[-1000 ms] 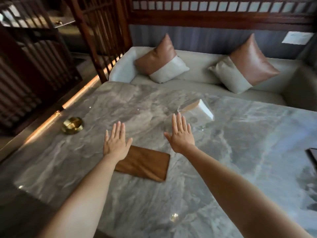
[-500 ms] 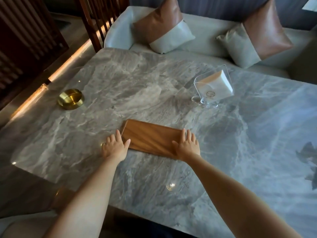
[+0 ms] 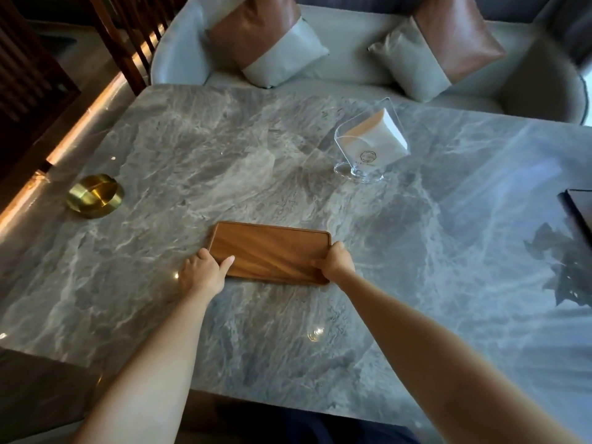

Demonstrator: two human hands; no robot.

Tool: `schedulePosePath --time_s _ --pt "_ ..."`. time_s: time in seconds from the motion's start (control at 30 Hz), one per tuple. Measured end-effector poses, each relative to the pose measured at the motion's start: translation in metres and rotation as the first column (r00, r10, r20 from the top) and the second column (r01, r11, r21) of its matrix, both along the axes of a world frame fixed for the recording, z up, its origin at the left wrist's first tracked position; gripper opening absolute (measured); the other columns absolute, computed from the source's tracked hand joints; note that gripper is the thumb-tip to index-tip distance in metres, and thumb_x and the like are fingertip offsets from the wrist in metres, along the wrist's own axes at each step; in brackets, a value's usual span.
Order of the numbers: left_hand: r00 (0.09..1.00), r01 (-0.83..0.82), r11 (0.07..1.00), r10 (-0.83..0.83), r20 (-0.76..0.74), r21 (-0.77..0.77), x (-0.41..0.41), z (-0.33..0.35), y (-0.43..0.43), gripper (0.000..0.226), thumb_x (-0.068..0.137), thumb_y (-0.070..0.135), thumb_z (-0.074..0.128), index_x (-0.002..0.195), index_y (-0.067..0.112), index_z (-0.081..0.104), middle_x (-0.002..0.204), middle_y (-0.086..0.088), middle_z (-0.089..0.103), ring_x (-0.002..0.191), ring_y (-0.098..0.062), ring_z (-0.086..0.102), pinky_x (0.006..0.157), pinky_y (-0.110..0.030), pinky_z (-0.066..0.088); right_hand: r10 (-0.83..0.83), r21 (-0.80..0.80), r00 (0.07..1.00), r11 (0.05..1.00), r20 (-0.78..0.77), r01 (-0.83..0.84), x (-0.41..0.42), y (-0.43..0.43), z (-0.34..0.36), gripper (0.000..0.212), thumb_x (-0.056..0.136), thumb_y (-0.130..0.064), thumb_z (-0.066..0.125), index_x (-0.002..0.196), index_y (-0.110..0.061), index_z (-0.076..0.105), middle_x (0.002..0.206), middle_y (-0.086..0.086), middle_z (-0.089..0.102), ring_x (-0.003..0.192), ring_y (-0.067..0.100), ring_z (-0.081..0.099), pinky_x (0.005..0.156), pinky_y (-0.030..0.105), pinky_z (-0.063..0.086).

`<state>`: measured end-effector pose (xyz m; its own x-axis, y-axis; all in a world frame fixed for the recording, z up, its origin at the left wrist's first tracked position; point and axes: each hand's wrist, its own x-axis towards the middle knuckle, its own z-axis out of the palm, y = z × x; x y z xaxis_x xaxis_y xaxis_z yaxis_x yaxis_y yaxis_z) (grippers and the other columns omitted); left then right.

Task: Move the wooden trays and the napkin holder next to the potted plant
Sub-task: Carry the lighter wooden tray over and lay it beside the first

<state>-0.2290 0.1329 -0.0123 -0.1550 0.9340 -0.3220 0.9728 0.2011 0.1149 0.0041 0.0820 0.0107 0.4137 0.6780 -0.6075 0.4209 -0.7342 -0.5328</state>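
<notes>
Head view: both hands clasp flat, rimmed brown wooden tray (image 3: 270,251)

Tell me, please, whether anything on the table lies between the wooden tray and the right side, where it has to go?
Nothing visible does. The wooden tray, gripped by the left hand and right hand, has bare marble table to its right. The napkin holder stands farther back, off that line. The plant itself is out of view.

Tray (image 3: 272,251) on table (image 3: 192,155) before me; napkin holder (image 3: 371,145) behind-right; bowl (image 3: 95,195) far left; cushions (image 3: 266,40) beyond table.
</notes>
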Motion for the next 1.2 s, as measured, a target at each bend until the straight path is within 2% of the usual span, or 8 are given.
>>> schedulePosePath --time_s 0.2,0.33,0.43,0.57,0.8,0.9,1.0,1.2 --pt "1.0 0.003 0.999 -0.004 0.027 0.035 0.019 0.013 0.012 0.069 0.087 0.054 0.045 0.119 -0.007 0.044 0.128 -0.028 0.053 0.12 -0.04 0.048 0.098 -0.045 0.04 -0.127 0.005 0.982 0.992 -0.139 0.129 0.026 -0.007 0.003 0.051 0.079 -0.023 0.073 0.117 0.001 0.048 0.109 0.016 0.059 0.098 0.028 0.059 0.069 0.03 0.044" --pt "0.996 0.078 0.995 -0.081 0.044 0.061 0.056 0.025 0.017 0.069 0.086 0.056 0.045 0.116 -0.007 0.045 0.125 -0.027 0.055 0.116 -0.04 0.05 0.092 -0.045 0.043 -0.227 0.041 0.95 0.97 -0.215 0.241 0.063 -0.018 0.012 0.031 0.075 -0.02 0.077 0.078 -0.006 0.05 0.081 0.005 0.052 0.076 0.018 0.053 0.054 0.025 0.04" --pt "0.983 0.159 0.984 -0.165 0.085 0.079 0.097 0.034 0.019 0.067 0.086 0.055 0.046 0.113 -0.007 0.045 0.123 -0.027 0.056 0.114 -0.041 0.051 0.089 -0.046 0.044 -0.29 0.095 0.932 0.944 -0.218 0.317 0.102 -0.033 0.025 0.033 0.073 -0.018 0.078 0.085 -0.003 0.052 0.077 0.005 0.053 0.082 0.021 0.054 0.052 0.023 0.039" --pt "0.95 0.266 0.96 -0.277 0.147 0.091 0.168 0.048 0.017 0.065 0.086 0.054 0.048 0.11 -0.006 0.045 0.124 -0.027 0.056 0.115 -0.041 0.051 0.089 -0.045 0.044 -0.364 0.15 0.913 0.908 -0.184 0.392 0.162 -0.061 0.045 0.036 0.073 -0.015 0.078 0.062 -0.009 0.044 0.072 0.006 0.052 0.065 0.018 0.051 0.049 0.022 0.036" --pt "0.853 0.482 0.871 -0.492 0.176 0.098 0.314 0.073 0.001 0.068 0.086 0.056 0.047 0.119 -0.004 0.042 0.129 -0.025 0.054 0.119 -0.04 0.05 0.091 -0.044 0.045 -0.547 0.214 0.829 0.802 -0.115 0.558 0.272 -0.127 0.071 0.042 0.073 -0.015 0.078 0.055 -0.011 0.04 0.06 0.002 0.045 0.055 0.015 0.045 0.047 0.024 0.033" --pt "0.806 0.556 0.824 -0.566 0.174 0.108 0.374 0.08 -0.009 0.068 0.085 0.055 0.048 0.118 -0.005 0.043 0.13 -0.027 0.053 0.12 -0.04 0.05 0.094 -0.044 0.043 -0.619 0.214 0.774 0.744 -0.133 0.633 0.312 -0.157 0.071 0.032 0.074 -0.018 0.078 0.069 -0.007 0.048 0.073 0.006 0.053 0.076 0.023 0.054 0.06 0.03 0.041" --pt "0.771 0.599 0.794 -0.607 0.194 0.104 0.431 0.084 -0.02 0.069 0.085 0.053 0.05 0.12 -0.005 0.042 0.132 -0.028 0.05 0.121 -0.041 0.048 0.096 -0.046 0.042 -0.68 0.218 0.717 0.685 -0.152 0.695 0.346 -0.182 0.066 0.039 0.073 -0.022 0.078 0.071 -0.012 0.04 0.079 0.003 0.052 0.084 0.023 0.052 0.054 0.026 0.04" --pt "0.713 0.682 0.729 -0.679 0.175 0.048 0.52 0.074 -0.03 0.074 0.084 0.055 0.049 0.127 -0.004 0.037 0.138 -0.025 0.042 0.125 -0.04 0.043 0.101 -0.047 0.037 -0.743 0.152 0.649 0.631 -0.165 0.761 0.394 -0.214 0.044 0.051 0.072 -0.028 0.079 0.104 -0.004 0.046 0.117 0.015 0.06 0.103 0.026 0.058 0.077 0.033 0.047"
